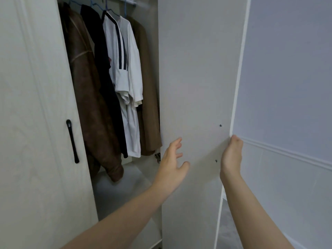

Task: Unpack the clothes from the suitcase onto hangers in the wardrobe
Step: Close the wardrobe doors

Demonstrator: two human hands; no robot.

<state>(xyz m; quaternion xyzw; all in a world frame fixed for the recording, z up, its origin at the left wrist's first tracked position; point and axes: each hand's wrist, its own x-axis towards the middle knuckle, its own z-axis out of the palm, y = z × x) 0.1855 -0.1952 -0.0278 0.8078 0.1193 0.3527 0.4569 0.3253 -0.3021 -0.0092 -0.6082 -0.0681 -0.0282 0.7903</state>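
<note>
Wardrobe, right-hand side. The open white panel door (195, 87) stands swung out toward me, its plain inner face to the camera, two small dark screw heads near its free edge.

My right hand (231, 155) grips that free edge: thumb on the inner face, the other fingers wrapped round the edge and hidden behind it. My left hand (172, 162) is released, fingers (177, 142) spread and straight, palm turned to the door's inner face. I cannot tell whether it touches the panel or hovers just off it. Both forearms are bare.

The closed white wood-grain door (36, 123) on the left carries a black bar handle (72, 141), upright.

Between the two doors, the wardrobe interior is visible. Clothes hang on light blue wire hangers (109, 9), from left to right:
- brown leather jacket (86, 97), cuff hanging lowest
- dark navy garment (106, 78)
- white T-shirt with dark shoulder stripes (124, 69), with more white fabric bunched below it
- brown suede-like coat (149, 97), against the right inner wall

All four hang close, touching their neighbours. A metal hinge (157, 157) shows at the open door's inner edge. Beneath the clothes is the pale wardrobe floor (115, 191).

To the right of the open door, a pale lilac wall (287, 69) with a white moulding strip across it.

The suitcase is out of view.
</note>
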